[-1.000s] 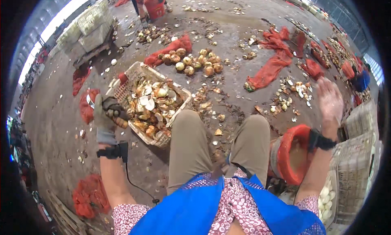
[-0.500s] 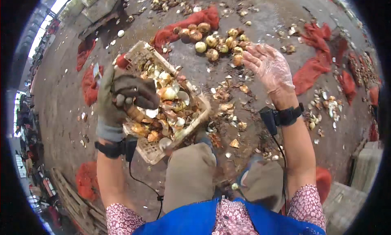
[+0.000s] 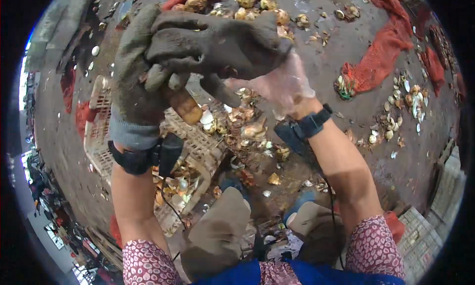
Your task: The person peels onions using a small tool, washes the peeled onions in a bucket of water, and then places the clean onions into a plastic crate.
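My left hand (image 3: 148, 72), in a dirty grey-brown work glove, is closed around a dark loose work glove (image 3: 217, 43) that stretches to the right. A short brown handle-like piece (image 3: 186, 107) sticks out below its fingers; what it belongs to is hidden. My right hand (image 3: 284, 85), in a thin clear plastic glove, is up against the loose glove's far end. Its fingers are mostly behind or within that glove, so their pose cannot be made out. Under my left forearm, a pale slatted plastic crate (image 3: 91, 141) holds onion peels and scraps.
Several onions (image 3: 246, 0) lie at the far side beside red mesh sacking (image 3: 378, 60). Peels (image 3: 252, 129) are scattered over the wet, dirty floor. Onion scraps (image 3: 414, 99) lie on the right. Pale blocks (image 3: 418, 235) stand at the lower right. My knees and shoes are below.
Both hands have come together, the right moving left to the loose glove. That glove, bunched in my left hand before, is now stretched out. The view has shifted and the crate appears lower left.
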Action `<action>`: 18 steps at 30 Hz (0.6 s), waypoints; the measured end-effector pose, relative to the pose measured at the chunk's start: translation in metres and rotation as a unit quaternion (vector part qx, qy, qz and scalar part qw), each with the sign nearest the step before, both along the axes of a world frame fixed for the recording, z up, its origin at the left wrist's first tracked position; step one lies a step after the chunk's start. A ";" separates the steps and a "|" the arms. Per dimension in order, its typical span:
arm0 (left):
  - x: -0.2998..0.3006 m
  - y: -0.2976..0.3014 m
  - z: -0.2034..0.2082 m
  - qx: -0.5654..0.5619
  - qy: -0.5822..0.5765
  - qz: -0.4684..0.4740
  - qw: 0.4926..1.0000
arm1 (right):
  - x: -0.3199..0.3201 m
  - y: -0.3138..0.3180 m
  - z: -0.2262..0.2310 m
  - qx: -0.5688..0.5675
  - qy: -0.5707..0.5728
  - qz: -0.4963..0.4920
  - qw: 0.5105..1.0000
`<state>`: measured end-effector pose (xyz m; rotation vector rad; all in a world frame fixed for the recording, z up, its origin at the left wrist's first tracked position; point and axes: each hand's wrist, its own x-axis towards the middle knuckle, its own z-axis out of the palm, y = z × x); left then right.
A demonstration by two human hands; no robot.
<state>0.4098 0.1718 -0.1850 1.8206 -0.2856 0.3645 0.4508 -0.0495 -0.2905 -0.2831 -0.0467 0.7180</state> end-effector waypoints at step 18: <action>-0.065 -0.095 0.010 0.163 0.144 0.066 0.974 | -0.078 -0.023 0.058 -0.325 0.028 -0.074 0.942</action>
